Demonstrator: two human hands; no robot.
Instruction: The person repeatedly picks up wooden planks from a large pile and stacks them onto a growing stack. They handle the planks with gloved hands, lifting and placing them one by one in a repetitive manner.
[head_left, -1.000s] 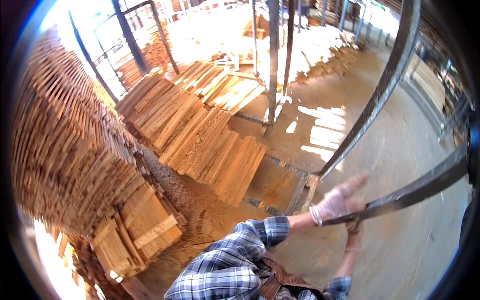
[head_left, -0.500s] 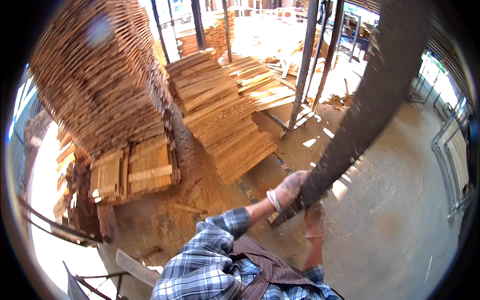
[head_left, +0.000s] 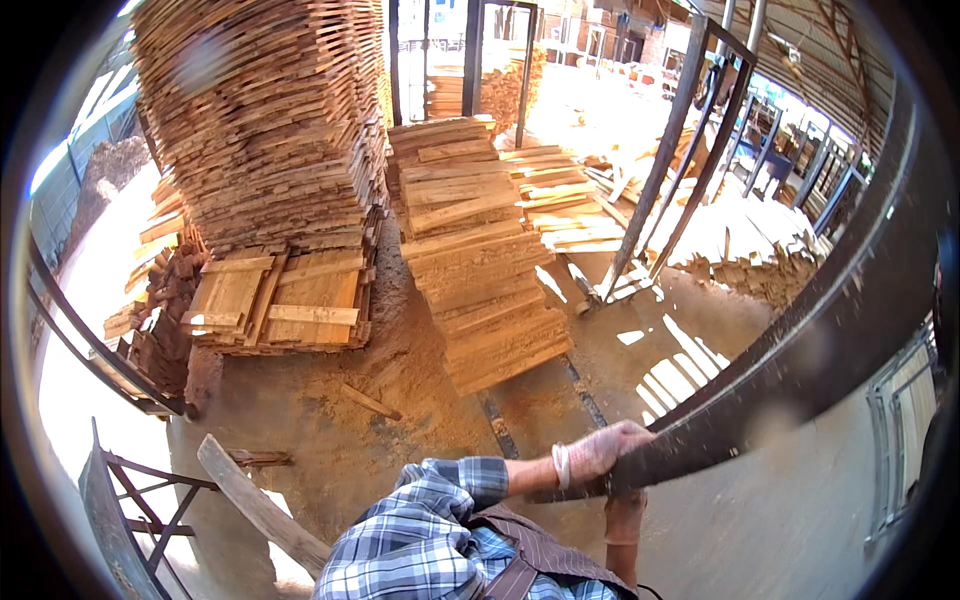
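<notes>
Near the lower centre of the frame, the left grip [head_left: 600,452] is clenched over the upper edge of a long dark beam [head_left: 780,385], which sweeps up toward the right rim. The right grip [head_left: 626,508] meets its underside, fingers hidden, so I can't tell how closed; a tall board stack [head_left: 270,130] fills the upper left.

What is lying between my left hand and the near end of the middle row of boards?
In the head view, two dark bars lie on the dusty floor between your left hand and those boards.
</notes>
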